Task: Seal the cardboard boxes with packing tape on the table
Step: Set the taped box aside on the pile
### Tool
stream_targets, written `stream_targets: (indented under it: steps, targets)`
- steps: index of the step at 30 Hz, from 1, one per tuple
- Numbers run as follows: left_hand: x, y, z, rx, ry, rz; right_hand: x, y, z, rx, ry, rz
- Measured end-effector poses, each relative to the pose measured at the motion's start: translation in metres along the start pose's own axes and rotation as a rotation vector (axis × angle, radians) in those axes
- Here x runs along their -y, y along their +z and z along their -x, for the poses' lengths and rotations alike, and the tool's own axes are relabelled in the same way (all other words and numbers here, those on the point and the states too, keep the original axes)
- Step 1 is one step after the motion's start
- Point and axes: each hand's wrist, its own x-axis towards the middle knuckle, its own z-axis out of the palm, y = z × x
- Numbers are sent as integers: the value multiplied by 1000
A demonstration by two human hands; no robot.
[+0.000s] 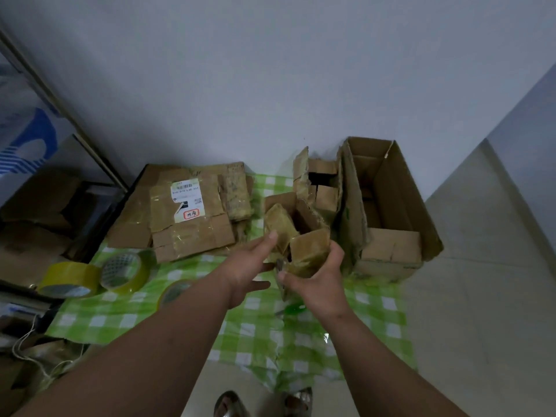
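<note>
tape rolls point(120, 273) left, open boxes point(388, 206) right

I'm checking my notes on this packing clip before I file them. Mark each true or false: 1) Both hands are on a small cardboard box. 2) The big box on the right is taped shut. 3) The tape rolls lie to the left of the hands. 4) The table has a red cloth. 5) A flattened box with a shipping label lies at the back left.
1) True: the left hand and right hand hold the small box by its flaps.
2) False: the big box stands open.
3) True: the tape rolls lie left.
4) False: the cloth is green and white checked.
5) True: the flattened box bears a label.
</note>
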Motion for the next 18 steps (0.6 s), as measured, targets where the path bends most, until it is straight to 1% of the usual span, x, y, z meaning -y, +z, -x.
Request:
stream_targets:
  steps: [2,5,8,11,15,18]
  targets:
    - [-4,5,-6,52,-20,7,-6,-1,1,-15,-29,8]
    - [-4,13,-15,71,-33,11,-16,-5,2,-67,-58,49]
    - [-1,22,-24,128,-69,18,-27,-12,6,-165,-57,184]
    - [5,30,-32,166,-94,7,-38,-22,13,-214,-37,299]
    - [10,40,-39,196,-87,-69,-47,-32,17,-231,0,314]
    - [7,47,-45,188,-63,-130,-48,-33,9,-231,28,271]
